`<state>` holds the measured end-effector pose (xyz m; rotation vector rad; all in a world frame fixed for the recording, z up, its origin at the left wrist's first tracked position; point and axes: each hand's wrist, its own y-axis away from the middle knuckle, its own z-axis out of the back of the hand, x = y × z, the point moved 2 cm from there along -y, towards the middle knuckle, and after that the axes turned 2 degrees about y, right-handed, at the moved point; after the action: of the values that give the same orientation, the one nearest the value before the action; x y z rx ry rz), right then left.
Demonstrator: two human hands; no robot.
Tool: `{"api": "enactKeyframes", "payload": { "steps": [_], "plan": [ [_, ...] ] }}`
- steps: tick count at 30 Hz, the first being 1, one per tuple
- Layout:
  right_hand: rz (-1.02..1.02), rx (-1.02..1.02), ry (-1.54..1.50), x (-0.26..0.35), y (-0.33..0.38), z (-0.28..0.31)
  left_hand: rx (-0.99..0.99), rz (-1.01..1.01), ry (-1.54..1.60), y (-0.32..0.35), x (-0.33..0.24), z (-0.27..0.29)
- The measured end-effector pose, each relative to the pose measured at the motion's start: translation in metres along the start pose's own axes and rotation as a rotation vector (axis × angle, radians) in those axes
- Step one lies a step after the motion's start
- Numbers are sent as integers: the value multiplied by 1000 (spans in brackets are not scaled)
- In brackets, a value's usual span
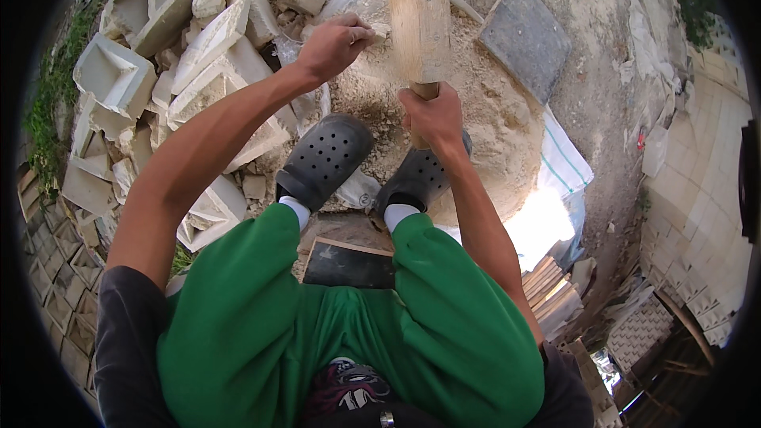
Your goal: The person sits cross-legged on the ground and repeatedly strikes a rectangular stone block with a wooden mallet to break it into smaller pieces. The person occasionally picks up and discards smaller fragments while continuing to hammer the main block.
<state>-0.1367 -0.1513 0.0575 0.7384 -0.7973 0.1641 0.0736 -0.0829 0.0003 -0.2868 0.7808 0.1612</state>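
My right hand (436, 117) is wrapped round the short handle of a wooden mallet (420, 24). The mallet's pale, blocky head is raised beyond the fist, over a heap of crumbled, powdery material (357, 91). To its left, my left hand (337, 46) is closed in a pinch, with a small pale chunk (380, 32) showing at the fingertips. How much of the chunk lies inside the fingers is hidden. Both forearms reach over my bent knees, and my grey clogs (329, 154) stand at the near side of the heap.
Broken white plaster moulds (210, 55) are piled on the left. A flat grey slab (525, 38) lies at the far right of the heap. Under the heap spreads a white woven sheet (564, 154) with green stripes. A dark board (349, 263) is between my legs, and stacked slats (547, 289) stand at right.
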Motion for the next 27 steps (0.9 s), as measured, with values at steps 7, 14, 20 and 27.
{"api": "enactKeyframes", "payload": {
  "steps": [7,14,20,27],
  "plan": [
    [171,-56,-148,1,3,-7,3,11,-8,-1,-1,0],
    [-60,68,-1,-2,-4,-4,-14,-11,8,-1,1,-1],
    [126,6,-123,30,10,17,6,4,-10,1,4,-1],
    [-74,102,46,-13,-11,-12,-42,-49,12,-1,-1,-1]
  ]
}}
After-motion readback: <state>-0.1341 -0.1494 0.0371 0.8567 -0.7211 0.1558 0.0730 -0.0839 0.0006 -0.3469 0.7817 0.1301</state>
